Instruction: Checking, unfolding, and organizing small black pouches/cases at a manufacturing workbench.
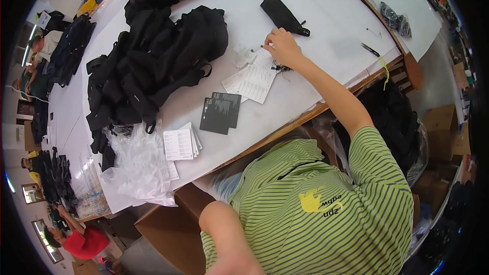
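The right hand [281, 46] is stretched out toward twelve o'clock across the white table [326, 5], with the fingers curled down onto the top of a sheaf of white printed paper tags [253, 78]; whether one tag is pinched or merely pressed cannot be told. A small tangle of dark string [280, 66] is seen just beneath the wrist. The left hand is not shown: only the left forearm [229, 234] is seen at six o'clock, so its state cannot be told.

The tags are judged to be light, thin and bendable, easily slid on the smooth tabletop and easily creased; they are best taken at a free corner or short edge, one at a time, with the rest held flat.

At seven o'clock from the tags two dark cards [220, 112] are laid, overlapping. Further toward eight o'clock a small stack of white slips [181, 143] is set touching a heap of clear plastic bags [137, 165]. A pile of black bags [153, 61] is spread at nine to ten o'clock, well apart from the hand. A folded black pouch [283, 16] lies just beyond the fingers at twelve o'clock, and a pen [370, 49] near the table's edge at three o'clock.

Open room is left at one to two o'clock of the hand. The wooden table edge [285, 128] runs close below the tags, so little margin is allowed toward five o'clock.
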Available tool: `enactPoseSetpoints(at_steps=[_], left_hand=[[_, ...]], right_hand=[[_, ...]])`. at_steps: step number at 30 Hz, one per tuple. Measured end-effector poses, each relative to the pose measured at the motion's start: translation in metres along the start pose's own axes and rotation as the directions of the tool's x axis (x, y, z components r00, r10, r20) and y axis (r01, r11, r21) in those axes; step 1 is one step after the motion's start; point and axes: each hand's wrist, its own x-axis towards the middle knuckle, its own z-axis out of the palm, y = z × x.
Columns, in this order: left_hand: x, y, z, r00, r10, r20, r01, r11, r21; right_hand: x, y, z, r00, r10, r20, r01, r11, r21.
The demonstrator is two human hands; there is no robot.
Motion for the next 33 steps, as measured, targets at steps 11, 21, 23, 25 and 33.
enactPoseSetpoints(at_steps=[11, 21, 23, 25, 33], left_hand=[[-0.045, -0.032, -0.033, 0.906, -0.404, 0.128, 0.267, 0.78, 0.566], [-0.13, -0.043, -0.19, -0.567, -0.822, 0.048, 0.026, 0.04, 0.999], [-0.138, -0.055, -0.199, -0.707, -0.702, 0.083, 0.024, 0.094, 0.995], [-0.145, -0.068, -0.204, -0.741, -0.664, 0.096, 0.007, 0.135, 0.991], [-0.141, -0.072, -0.211, -0.709, -0.691, 0.139, 0.015, 0.182, 0.983]], right_hand=[[-0.028, -0.025, -0.08, 0.831, 0.207, 0.516, -0.327, 0.933, 0.153], [-0.108, -0.023, -0.045, 0.885, 0.313, 0.343, -0.381, 0.912, 0.151], [-0.113, -0.021, -0.037, 0.934, 0.283, 0.217, -0.323, 0.93, 0.178], [-0.113, -0.022, -0.041, 0.93, 0.296, 0.218, -0.341, 0.915, 0.216], [-0.044, -0.037, -0.099, 0.887, 0.461, 0.007, -0.162, 0.297, 0.941]])
